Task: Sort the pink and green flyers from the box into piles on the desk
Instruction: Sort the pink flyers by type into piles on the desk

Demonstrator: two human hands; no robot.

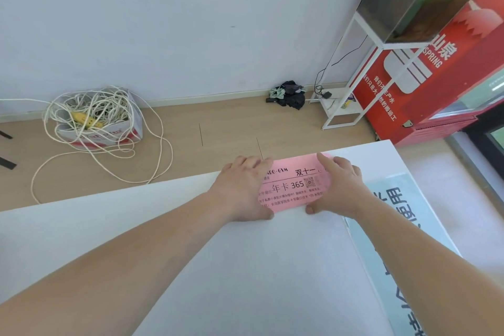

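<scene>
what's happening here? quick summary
A person is working on the pink flyer at the far edge of the white desk. The left hand rests over its left end and the right hand over its right end, thumbs at the near edge, as if squaring it up. Whether it is one sheet or a pile cannot be told. No green flyer and no flyer box are in view; the cardboard box on the floor holds only cable.
</scene>
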